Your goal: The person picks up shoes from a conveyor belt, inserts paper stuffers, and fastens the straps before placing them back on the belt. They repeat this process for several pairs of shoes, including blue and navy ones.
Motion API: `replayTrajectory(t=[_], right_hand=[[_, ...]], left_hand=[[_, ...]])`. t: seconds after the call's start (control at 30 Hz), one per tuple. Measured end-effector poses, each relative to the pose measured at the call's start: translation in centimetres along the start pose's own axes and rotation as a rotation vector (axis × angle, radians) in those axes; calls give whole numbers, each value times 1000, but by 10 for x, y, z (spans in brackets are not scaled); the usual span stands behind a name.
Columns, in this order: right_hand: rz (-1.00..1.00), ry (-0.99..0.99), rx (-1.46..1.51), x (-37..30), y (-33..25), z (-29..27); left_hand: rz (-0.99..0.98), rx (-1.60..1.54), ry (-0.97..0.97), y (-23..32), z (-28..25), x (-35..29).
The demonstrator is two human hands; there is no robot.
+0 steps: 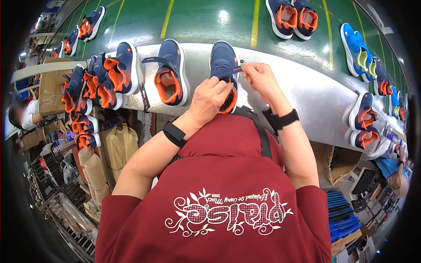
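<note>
A navy sneaker with orange lining and a white sole (222,55) stands on the metal ledge in front of me, toe pointing away. My right hand (262,82) pinches the free end of its navy strap (227,72) and holds it out to the right. Bent over the shoe's opening, my left hand (211,98) grips the upper at the strap's left side; its fingertips are partly hidden. Just left stands a matching sneaker (167,72), its strap sticking out sideways, with no hand on it.
More navy-orange sneakers (121,70) crowd the ledge's left end. Beyond the metal ledge (302,96) runs a green surface with yellow lines (201,22), carrying a navy pair (293,18) and blue shoes (354,50). Another pair (363,119) sits at right. Other people (30,116) are at both sides.
</note>
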State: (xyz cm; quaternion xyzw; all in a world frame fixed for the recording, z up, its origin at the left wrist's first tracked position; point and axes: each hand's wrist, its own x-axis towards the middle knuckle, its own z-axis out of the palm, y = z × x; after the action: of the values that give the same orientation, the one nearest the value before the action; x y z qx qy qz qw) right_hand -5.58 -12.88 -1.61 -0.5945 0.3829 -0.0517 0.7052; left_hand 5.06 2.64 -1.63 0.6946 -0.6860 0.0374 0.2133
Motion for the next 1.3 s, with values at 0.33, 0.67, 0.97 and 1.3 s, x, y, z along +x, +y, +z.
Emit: replayTrajectory(t=[0.33, 0.67, 0.97, 1.3], right_hand=[[278, -117, 430, -15, 52, -3], [491, -249, 427, -8, 65, -3], [-224, 134, -586, -32, 47, 8], [-604, 133, -1323, -26, 45, 26]], left_hand=[[-2, -64, 23, -5, 4, 2], [-43, -128, 68, -3, 3, 4], [-254, -190, 11, 0, -28, -15], [-573, 53, 115, -31, -38, -74]])
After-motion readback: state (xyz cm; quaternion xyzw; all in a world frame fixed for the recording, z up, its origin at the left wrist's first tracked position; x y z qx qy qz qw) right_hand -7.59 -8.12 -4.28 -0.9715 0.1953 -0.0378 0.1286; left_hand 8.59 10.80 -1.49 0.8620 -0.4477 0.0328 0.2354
